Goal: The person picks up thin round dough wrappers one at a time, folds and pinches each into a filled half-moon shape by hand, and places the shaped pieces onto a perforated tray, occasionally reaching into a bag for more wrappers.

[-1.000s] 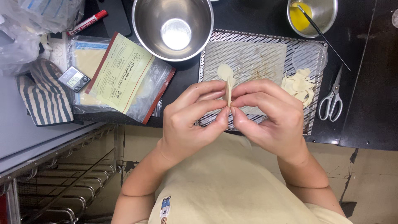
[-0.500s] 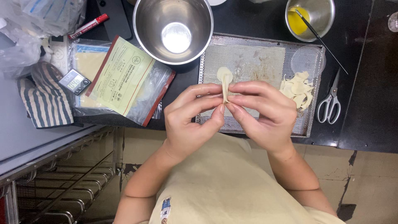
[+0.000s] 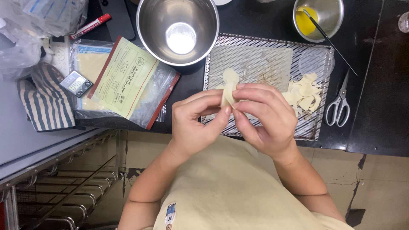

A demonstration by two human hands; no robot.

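Observation:
Both hands meet over the front edge of a perforated metal tray (image 3: pixel 255 44). My left hand (image 3: pixel 194 121) and my right hand (image 3: pixel 266 117) pinch a small folded piece of pale dough (image 3: pixel 230 85) between thumbs and fingertips; its rounded top sticks up above the fingers. A pile of pale dough scraps (image 3: pixel 304 91) lies on the tray's right side, beside a clear round lid (image 3: pixel 316 61). A sheet of paper covers the tray's middle.
An empty steel mixing bowl (image 3: pixel 179 30) stands behind the tray. A small steel bowl with yellow liquid and a brush (image 3: pixel 317 17) sits at back right. White-handled scissors (image 3: pixel 338 104) lie to the right. Plastic wrapper packs (image 3: pixel 128 81), a small scale (image 3: pixel 76 83), a striped cloth (image 3: pixel 47 104) and a red marker (image 3: pixel 89 26) lie left.
Both hands have shifted slightly left and kept working the dough piece, thumbs pressing its fold. Nothing else on the counter moved.

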